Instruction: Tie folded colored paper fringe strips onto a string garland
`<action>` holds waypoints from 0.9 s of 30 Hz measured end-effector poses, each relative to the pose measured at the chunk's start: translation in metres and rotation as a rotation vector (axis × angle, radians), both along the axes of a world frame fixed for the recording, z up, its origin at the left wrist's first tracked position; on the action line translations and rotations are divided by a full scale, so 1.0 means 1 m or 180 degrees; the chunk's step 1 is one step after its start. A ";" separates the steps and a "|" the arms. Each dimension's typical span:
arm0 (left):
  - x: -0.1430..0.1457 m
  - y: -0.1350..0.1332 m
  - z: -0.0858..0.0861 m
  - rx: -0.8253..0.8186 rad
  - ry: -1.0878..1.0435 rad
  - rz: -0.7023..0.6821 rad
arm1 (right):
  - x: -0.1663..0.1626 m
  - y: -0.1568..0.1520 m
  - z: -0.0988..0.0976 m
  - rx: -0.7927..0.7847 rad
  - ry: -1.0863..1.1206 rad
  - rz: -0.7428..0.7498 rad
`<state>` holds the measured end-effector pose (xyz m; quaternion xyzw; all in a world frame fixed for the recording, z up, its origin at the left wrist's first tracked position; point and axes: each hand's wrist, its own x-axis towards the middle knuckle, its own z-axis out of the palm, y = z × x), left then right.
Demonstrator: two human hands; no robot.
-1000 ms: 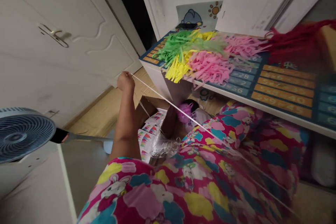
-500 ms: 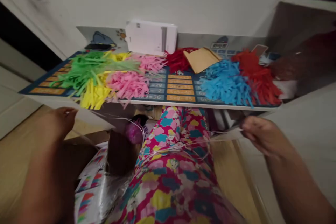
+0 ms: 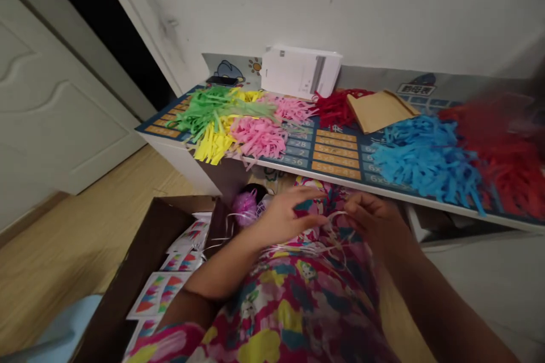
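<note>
Thin white string (image 3: 293, 248) lies in loose loops across my lap, over the flowered clothing (image 3: 276, 289). My right hand (image 3: 372, 221) is pinched shut on a piece of this string just below the table edge. Close by on its left, my left hand (image 3: 287, 212) has thumb and fingers stretched apart, and the string passes near its thumb tip. On the table beyond lie paper tassels: green (image 3: 204, 110), yellow (image 3: 213, 142), pink (image 3: 261, 136), dark red (image 3: 338, 106), blue (image 3: 426, 156) and red (image 3: 506, 153), the last one blurred.
A tan envelope (image 3: 381, 110) rests among the tassels, and a white box (image 3: 300, 71) leans on the wall. At my left stands an open cardboard box (image 3: 128, 278) holding packets (image 3: 159, 295) printed with coloured tassels. A purple ball-like thing (image 3: 244, 207) is under the table (image 3: 251, 163).
Both hands have come inward from wide apart, the left one farther, and now nearly meet over my lap. My left fingers have opened. The view has swung left, showing more door and cardboard box.
</note>
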<state>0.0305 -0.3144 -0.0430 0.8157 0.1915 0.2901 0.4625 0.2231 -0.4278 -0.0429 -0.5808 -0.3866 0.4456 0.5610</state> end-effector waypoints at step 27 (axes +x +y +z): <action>-0.059 0.036 -0.003 -0.2092 -0.0694 0.0512 | 0.024 -0.023 -0.034 -0.0234 0.0315 0.0587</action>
